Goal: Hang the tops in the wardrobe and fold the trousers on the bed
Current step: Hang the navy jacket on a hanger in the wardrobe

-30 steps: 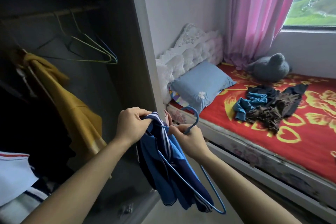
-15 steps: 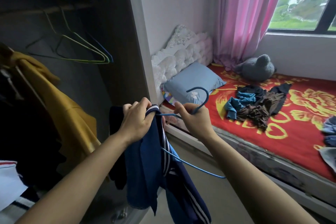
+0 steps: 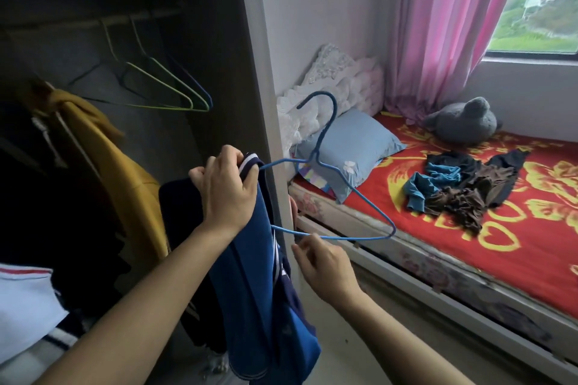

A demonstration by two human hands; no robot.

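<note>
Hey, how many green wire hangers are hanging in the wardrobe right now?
2. One yellow-green wire hanger and a second hang empty side by side on the wardrobe rail, right of the mustard-yellow garment. Others may be hidden behind clothes.

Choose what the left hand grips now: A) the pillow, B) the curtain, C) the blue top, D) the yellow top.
C: the left hand grips the blue top at its striped collar, while the right hand pinches the lower wire of the hanger.
</note>
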